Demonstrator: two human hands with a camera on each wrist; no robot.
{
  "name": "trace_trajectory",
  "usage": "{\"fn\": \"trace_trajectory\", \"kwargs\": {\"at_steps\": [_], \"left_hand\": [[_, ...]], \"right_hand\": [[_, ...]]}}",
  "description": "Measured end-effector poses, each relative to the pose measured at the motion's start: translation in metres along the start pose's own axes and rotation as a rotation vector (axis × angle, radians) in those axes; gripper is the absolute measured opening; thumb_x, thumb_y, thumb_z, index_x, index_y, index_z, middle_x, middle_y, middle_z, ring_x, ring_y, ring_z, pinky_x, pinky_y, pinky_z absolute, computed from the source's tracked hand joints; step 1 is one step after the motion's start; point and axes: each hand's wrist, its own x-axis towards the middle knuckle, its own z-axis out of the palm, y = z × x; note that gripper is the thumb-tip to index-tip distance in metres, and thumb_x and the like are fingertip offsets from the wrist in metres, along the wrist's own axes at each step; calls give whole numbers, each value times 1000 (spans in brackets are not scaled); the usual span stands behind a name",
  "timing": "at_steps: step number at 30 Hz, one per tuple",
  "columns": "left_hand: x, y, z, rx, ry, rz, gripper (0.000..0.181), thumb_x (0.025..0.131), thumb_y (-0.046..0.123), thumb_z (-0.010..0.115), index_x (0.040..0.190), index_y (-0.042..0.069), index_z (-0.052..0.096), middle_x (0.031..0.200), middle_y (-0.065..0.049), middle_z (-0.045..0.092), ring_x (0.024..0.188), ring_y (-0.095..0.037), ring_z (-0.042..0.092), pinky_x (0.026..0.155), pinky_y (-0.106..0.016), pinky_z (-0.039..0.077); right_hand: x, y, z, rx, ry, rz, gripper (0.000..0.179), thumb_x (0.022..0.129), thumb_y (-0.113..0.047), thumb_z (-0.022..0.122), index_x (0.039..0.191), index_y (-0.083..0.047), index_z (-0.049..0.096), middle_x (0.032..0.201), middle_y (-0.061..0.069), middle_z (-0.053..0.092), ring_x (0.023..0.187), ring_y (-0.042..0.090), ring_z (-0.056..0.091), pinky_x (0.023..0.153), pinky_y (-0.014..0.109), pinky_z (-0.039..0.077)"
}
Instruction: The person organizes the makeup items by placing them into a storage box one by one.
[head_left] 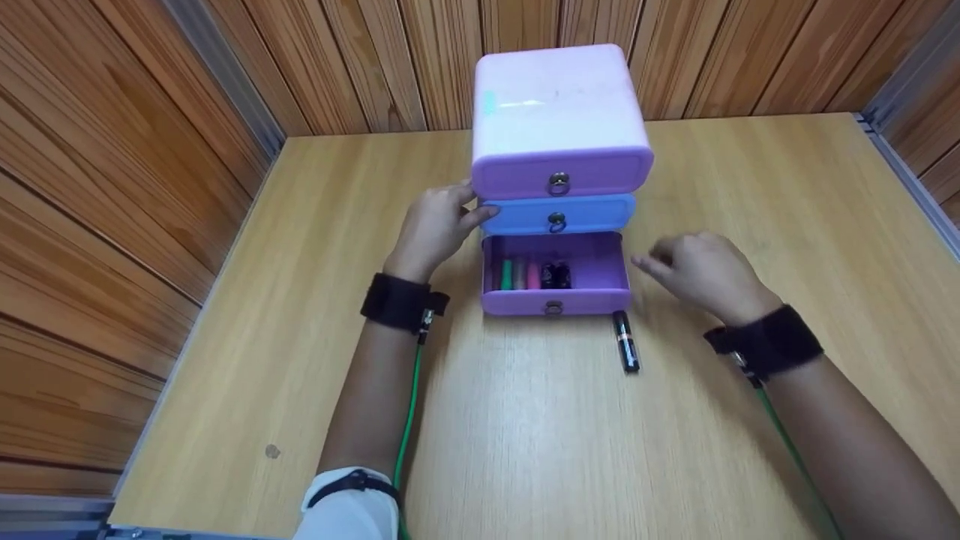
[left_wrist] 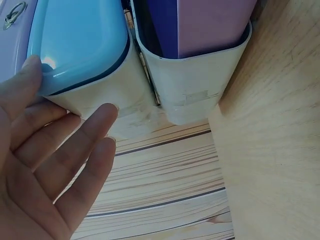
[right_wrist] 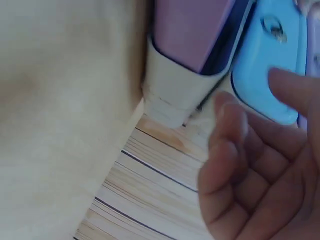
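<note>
A small three-drawer organizer (head_left: pixel 559 105) with a pale pink top stands at the back of the table. Its purple bottom drawer (head_left: pixel 592 302) is pulled out, with several small green, grey, pink and black items lying toward the left inside. My left hand (head_left: pixel 439 229) is at the organizer's left side, thumb touching the edge of the blue middle drawer (left_wrist: pixel 80 40), the other fingers extended along the casing. My right hand (head_left: pixel 705 274) hovers right of the pulled-out drawer, fingers loosely curled and nothing held. A black tube (head_left: pixel 625 343) with a shiny band lies before the drawer's right front corner.
Wood-panelled walls (head_left: pixel 525 22) enclose the wooden table (head_left: pixel 525 435) at the back and sides. The purple top drawer (head_left: pixel 600 172) and the blue one are closed. Green cables (head_left: pixel 409 420) run from both wristbands. A small round mark (head_left: pixel 272 451) shows at the table's front left.
</note>
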Motion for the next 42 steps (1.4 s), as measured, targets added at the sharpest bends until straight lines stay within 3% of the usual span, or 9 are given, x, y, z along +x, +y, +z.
{"fn": "trace_trajectory", "kwargs": {"at_steps": [2, 4, 11, 18, 24, 29, 34, 37, 42], "left_hand": [[1, 0, 0, -22, -1, 5, 48, 92, 42, 64, 137, 29, 56, 138, 6, 52, 92, -11, 66, 72, -23, 51], [2, 1, 0, -40, 1, 2, 48, 92, 42, 65, 137, 29, 56, 138, 7, 52, 93, -10, 67, 72, -23, 51], [2, -3, -1, -42, -9, -29, 50, 91, 44, 64, 138, 29, 55, 139, 5, 51, 92, -12, 68, 71, -22, 51], [0, -4, -3, -17, -21, -60, 50, 92, 46, 62, 139, 29, 54, 138, 4, 52, 92, -12, 68, 72, -23, 52], [1, -3, -3, -17, -43, -78, 53, 92, 48, 61, 141, 30, 51, 141, 4, 49, 93, -12, 67, 72, -23, 52], [1, -1, -3, 13, -54, -68, 53, 93, 49, 59, 142, 33, 49, 140, 5, 50, 92, -13, 67, 70, -24, 51], [-2, -2, -3, 8, -34, -40, 52, 93, 47, 61, 142, 32, 51, 136, 5, 56, 93, -14, 67, 70, -24, 51], [-2, -3, -1, -8, -35, -35, 51, 93, 47, 61, 141, 31, 52, 137, 4, 54, 95, -15, 67, 72, -25, 52], [2, -2, 1, -14, -31, -35, 51, 93, 46, 62, 140, 29, 52, 139, 4, 52, 92, -13, 67, 71, -23, 51]], "right_hand": [[-13, -1, 3, -46, -29, -44, 32, 94, -36, 64, 81, -8, 72, 62, -4, 58, 53, 13, 50, 50, 33, 41], [-23, -2, 7, -70, -47, -85, 28, 92, -32, 67, 73, -11, 70, 57, -7, 53, 49, 11, 45, 46, 31, 36], [-43, -16, 22, -100, -43, -139, 22, 88, -27, 71, 78, -7, 71, 64, -5, 61, 52, 8, 50, 47, 30, 41], [-43, -29, 41, -136, -173, -114, 38, 88, -38, 71, 59, -19, 55, 53, -8, 44, 48, 10, 42, 44, 29, 32], [-53, -39, 46, -114, -204, -143, 32, 82, -28, 75, 61, -19, 52, 53, -9, 43, 47, 9, 40, 43, 29, 30], [-62, -54, 46, -114, -204, -232, 29, 83, -25, 73, 65, -18, 51, 54, -9, 40, 47, 8, 38, 42, 27, 30], [-57, -68, 29, -67, -222, -218, 21, 86, -28, 70, 74, -16, 58, 57, -10, 45, 49, 7, 41, 44, 26, 33], [-50, -71, 13, 6, -201, -191, 16, 88, -27, 69, 88, -11, 67, 64, -10, 55, 50, 5, 48, 44, 26, 40], [-29, -67, -8, 117, -169, -111, 39, 93, -25, 65, 125, -2, 61, 73, -5, 65, 54, 8, 57, 45, 29, 47]]}}
